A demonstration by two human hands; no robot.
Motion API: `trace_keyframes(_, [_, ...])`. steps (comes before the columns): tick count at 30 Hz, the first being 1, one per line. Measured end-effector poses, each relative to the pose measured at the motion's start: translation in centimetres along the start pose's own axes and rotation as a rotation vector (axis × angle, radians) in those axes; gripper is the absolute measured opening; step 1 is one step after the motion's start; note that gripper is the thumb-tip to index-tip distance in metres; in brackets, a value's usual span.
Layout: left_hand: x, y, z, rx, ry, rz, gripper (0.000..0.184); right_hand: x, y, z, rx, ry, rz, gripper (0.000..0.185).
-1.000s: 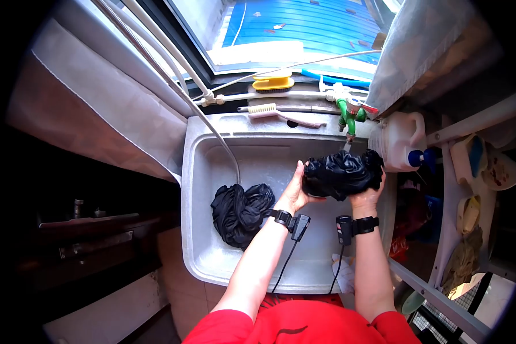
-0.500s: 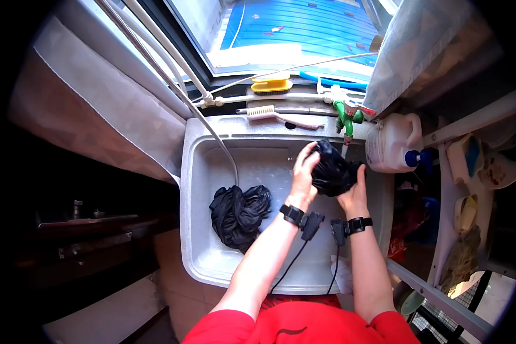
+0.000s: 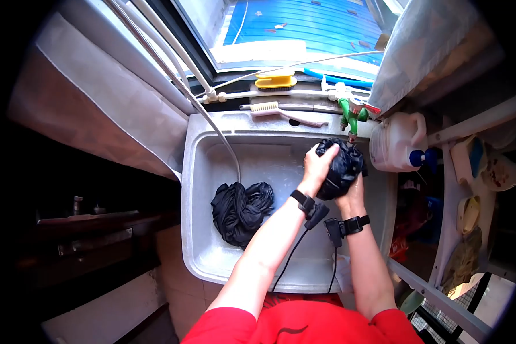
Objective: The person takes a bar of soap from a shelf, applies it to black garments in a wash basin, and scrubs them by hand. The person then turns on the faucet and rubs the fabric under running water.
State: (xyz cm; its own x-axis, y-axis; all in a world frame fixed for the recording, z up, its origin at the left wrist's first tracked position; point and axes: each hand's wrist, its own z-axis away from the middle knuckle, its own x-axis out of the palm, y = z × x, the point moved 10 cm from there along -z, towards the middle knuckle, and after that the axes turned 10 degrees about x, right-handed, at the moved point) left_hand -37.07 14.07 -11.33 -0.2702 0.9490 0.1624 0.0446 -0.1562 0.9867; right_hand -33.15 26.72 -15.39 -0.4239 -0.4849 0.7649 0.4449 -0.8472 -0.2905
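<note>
A wet, bunched-up black cloth (image 3: 343,172) is between my two hands, right under the green tap (image 3: 350,117) on the right side of the grey sink (image 3: 190,229). My left hand (image 3: 318,168) grips its left side, thumb laid over the top. From below and the right, my right hand (image 3: 351,195) supports it; most of those fingers are hidden behind the cloth. A second heap of black cloth (image 3: 241,212) lies in the left part of the basin, apart from my hands.
On the sink's back ledge lies a long-handled brush (image 3: 269,110), with a yellow brush (image 3: 275,80) behind it. A white jug (image 3: 397,143) with a blue pump stands right of the tap. A grey hose (image 3: 226,140) runs down into the basin.
The black cloth has moved slightly right, in under the tap's spout. My left hand has closed more over it, and my right hand has gone further beneath it.
</note>
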Motion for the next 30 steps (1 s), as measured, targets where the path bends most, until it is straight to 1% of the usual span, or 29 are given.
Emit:
trace_keyframes(1, [0.6, -3.2, 0.3, -0.276, -0.006, 0.345, 0.023, -0.5, -0.3, 0.8, 0.002, 0.111, 0.011, 0.036])
trace_keyframes(2, [0.4, -4.1, 0.7, -0.391, 0.005, 0.480, 0.027, 1.6, -0.9, 1.3, 0.013, 0.033, 0.063, 0.039])
trace_keyframes(4, [-0.3, -4.3, 1.6, -0.446, 0.018, 0.685, 0.032, 2.1, -3.0, 1.4, -0.026, -0.032, -0.010, 0.041])
trace_keyframes(5, [-0.2, -5.1, 2.8, -0.532, -0.069, 0.750, 0.033, 2.9, -3.5, 1.7, -0.006, -0.086, -0.054, 0.043])
trace_keyframes(6, [-1.3, -7.5, 4.7, -0.727, -0.077, 0.604, 0.034, 3.2, -3.6, 2.1, -0.006, -0.084, -0.056, 0.043])
trace_keyframes(8, [-1.3, -6.0, 6.7, -0.740, -0.050, 0.545, 0.041, 4.1, -2.8, 2.7, 0.048, 0.007, -0.089, 0.041])
trace_keyframes(9, [-0.3, -7.3, 6.4, -0.653, -0.094, 0.721, 0.052, 3.9, -2.2, 2.5, 0.082, -0.022, -0.094, 0.042])
trace_keyframes(10, [-0.1, -7.1, 6.3, -0.654, -0.094, 0.720, 0.052, 3.8, -1.9, 2.5, 0.082, -0.021, -0.095, 0.042])
trace_keyframes(12, [2.0, -6.3, 7.0, -0.746, -0.166, 0.991, 0.065, 3.6, -1.3, 2.5, 0.099, -0.049, -0.092, 0.043])
trace_keyframes(13, [2.7, -5.6, 7.4, -0.768, -0.237, 0.985, 0.075, 3.5, -1.1, 2.4, 0.112, -0.060, -0.087, 0.046])
trace_keyframes(14, [2.9, -5.5, 7.2, -0.771, -0.238, 0.988, 0.075, 3.3, -1.4, 2.4, 0.110, -0.057, -0.086, 0.046])
trace_keyframes(16, [3.1, -4.4, 5.5, -0.674, -0.211, 1.070, 0.065, 3.4, -1.0, 2.4, 0.221, -0.076, 0.018, 0.045])
trace_keyframes(17, [2.0, -4.8, 5.0, -0.682, -0.128, 0.990, 0.049, 1.3, -1.3, 1.7, 0.247, -0.004, 0.112, 0.046])
trace_keyframes(18, [1.7, -4.4, 4.4, -0.675, -0.128, 0.991, 0.049, 0.0, -1.5, 0.7, 0.258, -0.019, 0.298, 0.051])
trace_keyframes(20, [-0.9, -1.3, 1.9, -0.351, -0.043, 0.626, 0.029, -1.8, -0.6, 0.3, 0.321, 0.040, 0.448, 0.061])
trace_keyframes(21, [-0.5, 0.5, 1.7, -0.301, -0.079, 0.527, 0.021, -1.9, -0.7, 0.3, 0.319, 0.040, 0.447, 0.061])
trace_keyframes(22, [-0.3, 1.6, 1.6, -0.223, -0.143, 0.340, 0.025, -0.8, -0.8, 0.7, 0.315, 0.024, 0.369, 0.063])
trace_keyframes(23, [-0.2, 3.7, 1.4, -0.026, -0.214, 0.067, 0.029, 0.5, -0.8, 1.3, 0.312, 0.007, 0.290, 0.065])
trace_keyframes(24, [0.3, 5.8, 1.8, 0.167, -0.282, -0.209, 0.032, 1.9, -0.9, 2.0, 0.316, -0.008, 0.282, 0.066])
trace_keyframes(25, [1.2, 6.2, 2.4, 0.197, -0.362, -0.308, 0.042, 2.6, -1.2, 2.0, 0.289, -0.025, 0.342, 0.066])
trace_keyframes(26, [1.7, 7.2, 3.3, 0.301, -0.359, -0.470, 0.046, 3.3, -1.5, 2.2, 0.263, -0.041, 0.404, 0.065])
trace_keyframes(27, [2.6, 7.8, 4.0, 0.352, -0.403, -0.452, 0.047, 3.3, -1.8, 2.4, 0.199, 0.020, 0.404, 0.063])
trace_keyframes(28, [3.6, 8.9, 4.6, 0.406, -0.446, -0.432, 0.047, 3.1, -1.8, 2.2, 0.199, 0.020, 0.404, 0.063])
trace_keyframes(29, [4.1, 9.4, 5.0, 0.405, -0.417, -0.408, 0.051, 2.7, -1.4, 1.8, 0.226, 0.001, 0.392, 0.059])
trace_keyframes(30, [4.4, 9.8, 5.0, 0.442, -0.393, -0.477, 0.047, 2.0, -0.9, 1.3, 0.253, -0.018, 0.378, 0.055])
